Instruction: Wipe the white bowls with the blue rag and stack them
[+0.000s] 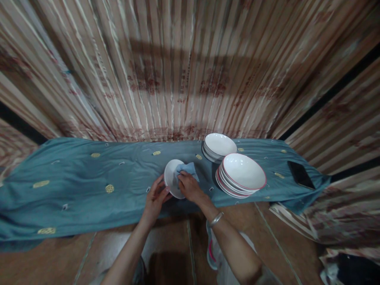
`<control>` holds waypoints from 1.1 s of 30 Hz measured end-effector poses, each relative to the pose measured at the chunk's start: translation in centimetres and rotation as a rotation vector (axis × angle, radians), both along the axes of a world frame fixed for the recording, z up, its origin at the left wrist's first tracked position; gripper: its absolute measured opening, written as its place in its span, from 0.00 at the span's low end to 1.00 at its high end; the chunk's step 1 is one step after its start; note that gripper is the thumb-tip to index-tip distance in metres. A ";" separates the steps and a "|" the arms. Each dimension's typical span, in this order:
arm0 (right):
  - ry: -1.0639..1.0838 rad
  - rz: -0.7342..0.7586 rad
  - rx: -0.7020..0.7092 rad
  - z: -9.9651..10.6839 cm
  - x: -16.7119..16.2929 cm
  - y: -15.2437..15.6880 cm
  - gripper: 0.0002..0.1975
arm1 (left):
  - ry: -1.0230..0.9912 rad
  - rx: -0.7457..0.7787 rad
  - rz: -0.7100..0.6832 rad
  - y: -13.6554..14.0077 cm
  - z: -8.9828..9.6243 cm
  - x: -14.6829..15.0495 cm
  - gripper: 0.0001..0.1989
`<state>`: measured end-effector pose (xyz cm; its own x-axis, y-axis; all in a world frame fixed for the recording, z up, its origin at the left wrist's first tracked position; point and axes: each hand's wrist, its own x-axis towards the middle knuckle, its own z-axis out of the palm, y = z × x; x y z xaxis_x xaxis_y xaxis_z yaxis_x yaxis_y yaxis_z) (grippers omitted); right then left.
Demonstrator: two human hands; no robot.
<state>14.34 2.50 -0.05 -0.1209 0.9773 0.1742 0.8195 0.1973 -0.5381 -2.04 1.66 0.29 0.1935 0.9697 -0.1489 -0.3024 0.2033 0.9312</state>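
Observation:
Near the front edge of the cloth-covered table, my left hand (157, 194) grips the left rim of a small white dish (170, 174), thumb on its upper side. The dish is tilted. My right hand (189, 187) has its fingers closed on a light blue cloth (190, 170), which is pressed against the inside of the dish and hangs over its right rim. A silver bangle (216, 219) circles my right wrist. To the right of that hand stands a stack of white bowls with red rims (243, 172).
Behind the red-rimmed stack is another stack of white dishes with dark rims (220, 145). A black phone (300, 175) lies at the table's right end. The teal patterned tablecloth (89, 174) covers the table. A pleated curtain (166, 79) hangs behind it.

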 end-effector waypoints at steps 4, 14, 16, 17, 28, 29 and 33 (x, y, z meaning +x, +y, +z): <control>0.104 0.071 -0.020 -0.2 -0.4 0.0 0.20 | -0.012 0.015 0.007 0.2 -0.7 0.0 0.34; 0.404 0.200 -0.135 1.2 -0.6 -0.6 0.19 | -0.003 -0.014 0.017 0.0 0.4 0.2 0.35; 0.523 0.204 -0.153 1.2 -0.8 -0.9 0.18 | 0.001 -0.010 0.020 0.0 0.6 0.2 0.36; 0.594 0.201 -0.164 1.2 -0.9 -0.9 0.17 | 0.005 -0.007 0.021 0.0 0.6 0.1 0.36; 0.754 0.099 -0.041 2.5 -2.3 -0.9 0.21 | 0.014 0.011 0.014 -0.2 1.0 0.4 0.35; 0.698 0.089 -0.030 2.5 -2.5 -0.8 0.22 | 0.016 0.008 0.018 -0.2 1.0 0.4 0.35; 0.500 0.074 0.041 2.1 -2.8 -0.2 0.27 | 0.016 -0.001 0.031 -0.3 1.0 0.4 0.35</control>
<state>11.54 2.32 2.04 -0.0819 0.9604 0.2664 0.4466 0.2743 -0.8516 -1.63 1.34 1.33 0.1614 0.9750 -0.1528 -0.2940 0.1953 0.9356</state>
